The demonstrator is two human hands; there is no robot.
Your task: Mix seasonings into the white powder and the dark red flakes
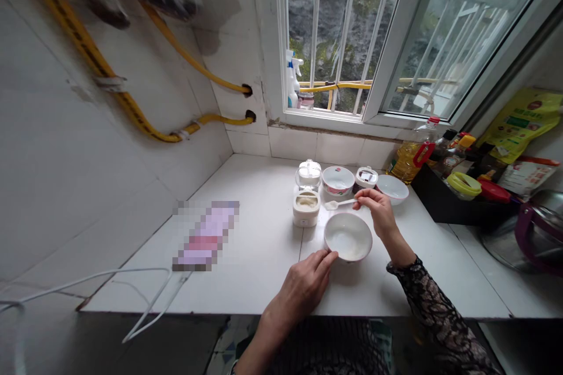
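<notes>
Dark patterned top [329, 354] at the bottom edge, lace sleeve [444, 310] along the right forearm. Left hand [299, 287] low over the table [246, 287], fingers [328, 256] pressed together against the near rim of a white bowl [347, 237]; whether gripping or only resting, impossible to tell, thumb not clearly shown. Bowl flat on the table between both hands, upright. Inside: white and glossy, no heap of contents visible. Right hand [373, 211] just past the bowl and raised above it, fingers pinching the handle end of a white spoon [338, 204], spoon head pointing left, clear of the bowl. Anything on the spoon: too small to tell.

State of things so far: one square jar [307, 208] open, cream-coloured contents showing, just left of the spoon head; bowl without visible contents; spoon in hand. Behind the jar, a lidded glass jar [308, 174], closed. Beside it, a patterned dish [338, 180], then a lidded tub [366, 177], closed, and a small white dish [392, 188].

Farther right, a black tray [444, 202] of bottles, an oil bottle [409, 155], a pot [523, 234] with purple handles, a yellow packet [519, 123]. Left side of the table: a pixelated pink-and-white item [206, 234], a white cable [92, 284]. Beyond: yellow hoses [88, 50] on the tiled wall, a barred window [338, 41], a spray bottle [291, 79] on its sill.
</notes>
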